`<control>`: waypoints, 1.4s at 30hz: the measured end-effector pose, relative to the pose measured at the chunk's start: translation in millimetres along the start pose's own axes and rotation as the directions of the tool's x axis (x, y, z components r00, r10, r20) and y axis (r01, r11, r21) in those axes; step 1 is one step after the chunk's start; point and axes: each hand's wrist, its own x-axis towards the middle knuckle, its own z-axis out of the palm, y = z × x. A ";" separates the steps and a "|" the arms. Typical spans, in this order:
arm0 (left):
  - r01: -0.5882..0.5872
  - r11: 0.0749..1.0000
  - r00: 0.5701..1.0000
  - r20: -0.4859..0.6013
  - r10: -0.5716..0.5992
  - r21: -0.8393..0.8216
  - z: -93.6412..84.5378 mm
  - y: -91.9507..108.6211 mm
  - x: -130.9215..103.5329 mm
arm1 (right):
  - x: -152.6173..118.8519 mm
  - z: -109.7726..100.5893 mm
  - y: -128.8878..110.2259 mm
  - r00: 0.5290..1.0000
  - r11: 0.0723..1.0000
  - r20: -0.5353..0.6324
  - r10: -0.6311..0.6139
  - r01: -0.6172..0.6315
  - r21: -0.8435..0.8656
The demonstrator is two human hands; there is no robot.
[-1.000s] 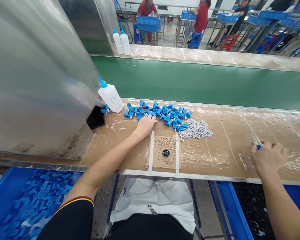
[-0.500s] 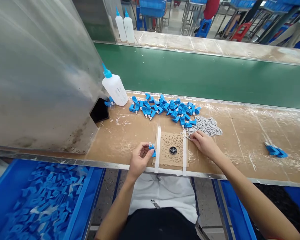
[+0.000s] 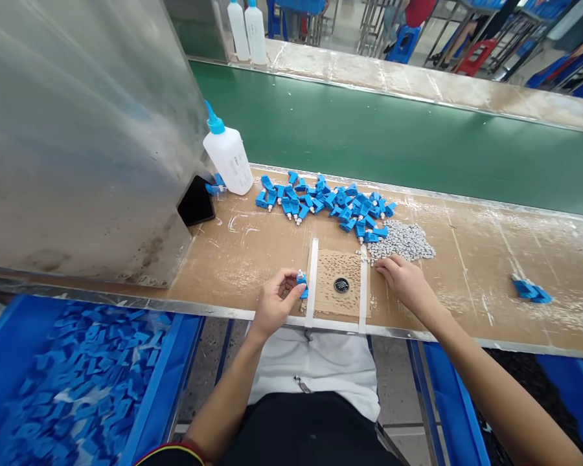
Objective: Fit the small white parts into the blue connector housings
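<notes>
My left hand (image 3: 273, 303) is closed around a small blue plastic part (image 3: 302, 282) with a white tip pointing up, just left of a taped-down cardboard pad (image 3: 331, 305). On that pad sits a small round black dish (image 3: 341, 285). To the pad's right, my right hand (image 3: 408, 283) has thumb and fingers pinched together at the near edge of a heap of small grey pieces (image 3: 405, 241). Whatever lies between those fingertips is too small to make out. Behind the pad spreads a pile of similar blue parts (image 3: 340, 206).
A white bottle with a blue nozzle (image 3: 229, 158) stands back left, near a black phone-like slab (image 3: 195, 202) and a metal housing (image 3: 87, 142). A green belt (image 3: 369, 129) runs behind. Blue parts fill a bin (image 3: 162, 388) below left; more blue parts (image 3: 530, 290) lie right.
The camera view has shifted slightly. My left hand still holds the blue part, now more upright. My right hand stays by the grey heap, its fingers still pinched.
</notes>
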 end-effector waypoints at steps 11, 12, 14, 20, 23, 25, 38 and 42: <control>0.101 0.990 0.994 -0.039 -0.105 -0.100 1.1 7.9 -5.8 | -17.4 -13.3 8.5 0.993 0.951 0.004 0.119 -0.115 0.286; 0.109 0.988 0.992 -0.045 -0.114 -0.109 1.3 8.8 -6.8 | -17.1 -11.6 8.4 0.994 0.955 0.005 0.111 -0.108 0.275; 0.112 0.987 0.991 -0.060 -0.119 -0.112 1.2 9.6 -7.8 | -15.2 -7.5 8.9 0.997 0.968 0.006 0.082 -0.081 0.239; 0.098 0.988 0.991 -0.081 -0.108 -0.123 -1.0 7.5 -6.8 | -12.1 -2.3 10.4 1.000 0.992 -0.030 -0.005 0.009 0.130; 0.082 0.991 0.992 -0.085 -0.092 -0.109 -1.6 6.8 -7.7 | -20.1 -2.7 7.2 0.997 0.996 -0.072 -0.035 0.041 0.084; 0.067 0.994 0.993 -0.095 -0.075 -0.090 -1.3 6.6 -8.2 | -28.0 -2.5 4.1 0.992 0.995 -0.118 -0.032 0.042 0.086; 0.015 0.998 0.996 -0.089 -0.020 -0.053 -1.3 6.0 -8.6 | -25.4 -2.4 -8.9 0.974 0.945 -0.063 0.217 -0.193 0.263; 0.017 0.999 0.995 -0.098 -0.022 -0.051 -0.1 4.5 -8.1 | -17.0 -15.1 -3.0 0.987 0.952 0.065 0.150 -0.162 0.259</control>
